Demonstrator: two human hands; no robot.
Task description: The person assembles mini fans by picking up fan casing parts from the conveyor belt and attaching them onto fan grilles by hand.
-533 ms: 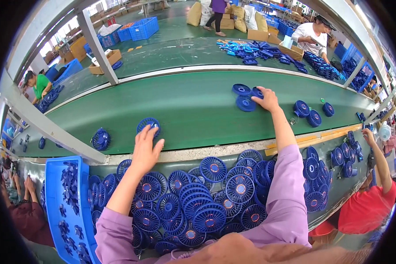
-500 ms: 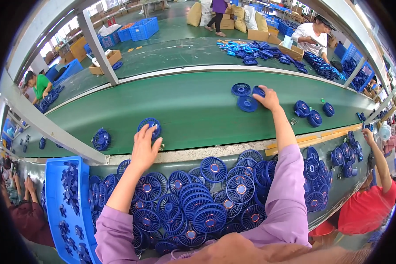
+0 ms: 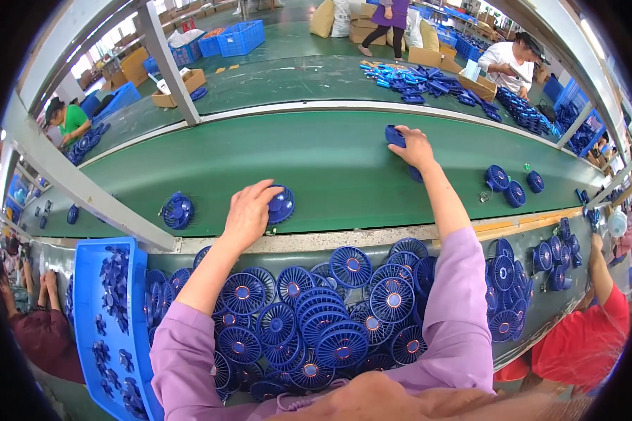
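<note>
On the green conveyor belt, the fingers of my left hand curl over the left rim of a round blue fan housing; the thumb side is partly hidden. Farther off to the right, my right hand grips a blue fan piece, which is tilted up on edge. Another blue round piece shows beside that wrist, mostly covered by it. A heap of blue fan grilles lies below and between my forearms.
A blue bin of small dark blue fan blades stands at left. More fan housings sit on the belt, one at left and several at right. A grey metal post rises at left. A co-worker in red reaches in at right.
My right hand has gathered the fan pieces at the far side and tipped one up. My left hand has come round to the left rim of its housing, which now sits farther right in view.
</note>
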